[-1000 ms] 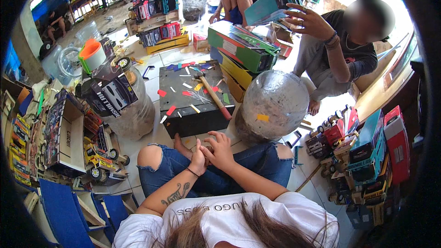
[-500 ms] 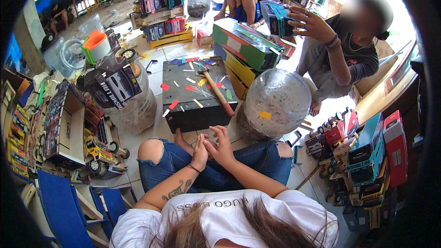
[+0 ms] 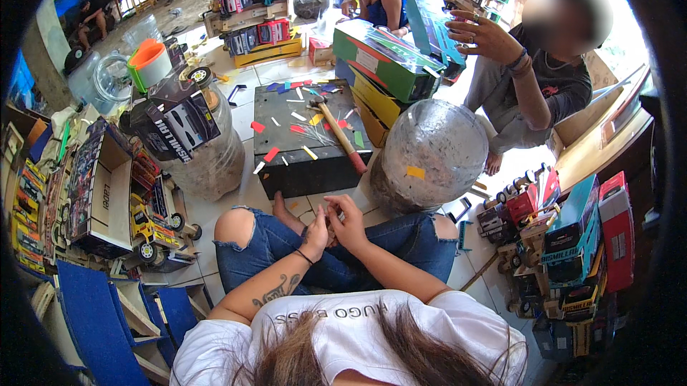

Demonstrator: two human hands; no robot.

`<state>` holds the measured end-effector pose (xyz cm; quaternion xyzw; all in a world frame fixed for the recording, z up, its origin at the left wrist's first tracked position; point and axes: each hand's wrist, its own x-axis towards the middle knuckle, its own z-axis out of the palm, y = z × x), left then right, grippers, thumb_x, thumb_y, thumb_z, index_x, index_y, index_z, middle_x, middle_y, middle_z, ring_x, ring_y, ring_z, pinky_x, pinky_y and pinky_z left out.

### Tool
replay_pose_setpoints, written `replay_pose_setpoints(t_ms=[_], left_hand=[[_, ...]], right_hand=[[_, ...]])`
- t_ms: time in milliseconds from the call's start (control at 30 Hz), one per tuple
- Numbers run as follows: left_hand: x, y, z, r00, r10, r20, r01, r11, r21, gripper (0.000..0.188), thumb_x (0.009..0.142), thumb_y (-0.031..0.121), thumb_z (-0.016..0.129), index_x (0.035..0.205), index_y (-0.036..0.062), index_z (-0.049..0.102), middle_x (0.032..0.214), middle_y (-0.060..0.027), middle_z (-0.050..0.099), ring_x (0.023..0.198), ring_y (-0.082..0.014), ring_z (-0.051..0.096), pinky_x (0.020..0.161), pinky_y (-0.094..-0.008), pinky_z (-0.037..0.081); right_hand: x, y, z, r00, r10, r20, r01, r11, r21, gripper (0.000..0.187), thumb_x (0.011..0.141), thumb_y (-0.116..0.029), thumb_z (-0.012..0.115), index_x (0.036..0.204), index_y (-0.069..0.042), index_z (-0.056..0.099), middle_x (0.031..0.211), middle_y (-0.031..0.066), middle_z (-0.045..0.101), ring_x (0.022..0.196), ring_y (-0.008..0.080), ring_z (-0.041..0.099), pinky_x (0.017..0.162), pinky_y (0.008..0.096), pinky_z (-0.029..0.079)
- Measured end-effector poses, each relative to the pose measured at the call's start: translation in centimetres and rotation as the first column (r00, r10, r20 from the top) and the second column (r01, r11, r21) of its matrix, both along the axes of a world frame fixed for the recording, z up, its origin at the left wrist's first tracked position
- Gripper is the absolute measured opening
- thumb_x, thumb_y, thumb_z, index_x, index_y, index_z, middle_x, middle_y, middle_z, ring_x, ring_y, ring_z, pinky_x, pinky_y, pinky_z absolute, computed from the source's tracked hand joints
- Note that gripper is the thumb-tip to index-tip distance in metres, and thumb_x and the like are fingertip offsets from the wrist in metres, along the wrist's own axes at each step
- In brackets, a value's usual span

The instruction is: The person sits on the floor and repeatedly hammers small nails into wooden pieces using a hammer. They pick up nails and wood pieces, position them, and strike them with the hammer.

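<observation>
Plastic drum (image 3: 438, 143), contents unclear, beside black box (image 3: 311, 179)

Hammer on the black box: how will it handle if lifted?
The hammer should be stiff, given its straight, wooden-looking handle. It will probably be head-heavy, as the dark head looks metallic. Its red end overhangs the front edge of the black box, so pressing there might tip it.

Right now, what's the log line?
left hand, right hand: close together above jeans | grip: unclear | hammer: on black box | scraps: coloured, scattered around hammer
</observation>
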<state>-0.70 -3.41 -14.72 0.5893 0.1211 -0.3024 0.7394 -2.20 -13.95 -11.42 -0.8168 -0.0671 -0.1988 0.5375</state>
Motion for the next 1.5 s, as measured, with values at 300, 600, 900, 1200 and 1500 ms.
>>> replay_pose_setpoints(t_ms=[300,600,900,1200,1500], left_hand=[[-0.2,-0.3,-0.7,1.000,0.000,0.024,-0.002,0.997,0.076,0.064,0.096,0.058,0.023,0.120,0.0067,0.051,0.076,-0.0029,0.059,0.059,-0.0109,0.053,0.049,-0.0231,0.039],[-0.5,-0.5,-2.0,0.998,-0.011,-0.063,0.017,0.995,0.098,0.069,0.092,0.065,0.021,0.099,0.0067,0.056,0.071,-0.0046,0.058,0.058,-0.0136,0.053,0.050,-0.0251,0.041],[-2.2,-1.5,-0.5,0.999,-0.034,0.022,0.028,0.976,0.217,0.074,0.090,0.069,0.018,0.084,0.0070,0.058,0.064,-0.0062,0.056,0.051,-0.0148,0.054,0.047,-0.0252,0.042],[-1.3,-0.7,2.0,0.847,-0.403,0.345,0.441,0.897,-0.034,0.037,0.094,0.042,0.050,0.097,0.0054,0.047,0.071,-0.0009,0.048,0.056,-0.0100,0.044,0.049,-0.0235,0.035],[3.2,1.9,4.5,0.852,-0.513,0.108,0.524,0.829,-0.197,0.024,0.095,0.031,0.053,0.091,0.0075,0.056,0.071,-0.0006,0.055,0.053,-0.0079,0.048,0.045,-0.0206,0.036]], right_hand=[[0.0,0.9,-0.8,0.974,0.107,-0.199,0.022,0.833,0.552,0.041,0.087,-0.003,0.059,0.126,-0.005,0.046,0.094,0.0046,0.053,0.075,0.0106,0.054,0.066,0.0226,0.045],[0.3,0.5,-0.6,0.889,0.246,-0.388,0.226,0.500,0.836,0.026,0.094,-0.018,0.055,0.116,-0.004,0.054,0.069,-0.0030,0.048,0.056,0.0057,0.046,0.051,0.0183,0.037],[0.2,0.8,-0.3,0.862,0.191,-0.470,0.274,0.605,0.748,0.030,0.099,-0.030,0.043,0.105,-0.003,0.057,0.055,-0.0060,0.034,0.043,0.0042,0.027,0.039,0.0214,0.022],[0.9,-2.4,2.4,0.821,0.350,-0.452,0.305,0.400,0.864,0.038,0.100,-0.037,0.037,0.109,-0.004,0.054,0.057,-0.0040,0.032,0.044,0.0066,0.027,0.040,0.0218,0.025],[1.0,-3.4,4.2,0.960,0.120,-0.251,0.117,0.644,0.756,0.044,0.098,-0.039,0.039,0.126,-0.007,0.048,0.119,0.0081,0.053,0.110,0.0204,0.051,0.088,0.0338,0.043]])
